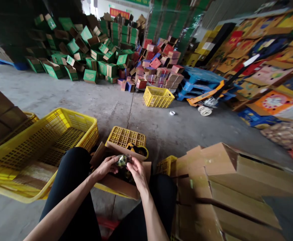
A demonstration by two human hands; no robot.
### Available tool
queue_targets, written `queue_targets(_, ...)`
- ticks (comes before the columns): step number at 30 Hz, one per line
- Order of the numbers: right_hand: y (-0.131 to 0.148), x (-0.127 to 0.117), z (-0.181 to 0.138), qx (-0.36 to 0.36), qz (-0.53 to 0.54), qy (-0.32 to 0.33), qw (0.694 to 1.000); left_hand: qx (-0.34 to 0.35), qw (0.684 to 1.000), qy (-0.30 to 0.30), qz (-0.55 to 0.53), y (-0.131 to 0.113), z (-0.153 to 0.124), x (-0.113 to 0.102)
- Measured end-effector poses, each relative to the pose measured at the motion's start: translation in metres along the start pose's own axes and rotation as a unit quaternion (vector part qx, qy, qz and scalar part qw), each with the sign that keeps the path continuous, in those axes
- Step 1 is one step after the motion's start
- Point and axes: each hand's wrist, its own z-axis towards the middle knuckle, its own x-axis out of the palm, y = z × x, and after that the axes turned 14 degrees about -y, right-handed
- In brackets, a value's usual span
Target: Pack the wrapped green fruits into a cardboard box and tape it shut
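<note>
Between my two hands is a small, shiny dark green item in clear plastic [123,160]; its exact kind cannot be made out. My left hand [107,168] grips it from the left, and my right hand [136,168] has its fingers closed on the right side. Directly below, an open cardboard box [121,186] stands between my knees, its dark contents partly hidden by the hands. Just beyond the box, a yellow-and-black tool resembling a tape dispenser [137,149] lies by an upturned yellow crate [126,135].
To my left stands a large yellow crate [86,125] with cardboard inside. Stacked cardboard boxes [226,174] rise close on my right. Farther off are a yellow basket [158,97], a pallet jack [211,97], blue pallets [199,75] and heaped green cartons [89,75].
</note>
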Motion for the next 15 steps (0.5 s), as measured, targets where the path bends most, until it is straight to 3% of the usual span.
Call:
queue_targets(10,0.004,0.0021,0.0005,0.028,0.015,-0.048,0.998,0.017,0.997,-0.022,0.078,-0.0002,-0.0019,0.0001)
queue_targets(15,0.0045,0.0038,-0.0016,0.027,0.032,-0.044,0.998,0.131,0.99,-0.048,0.026,-0.0072,-0.0058,-0.002)
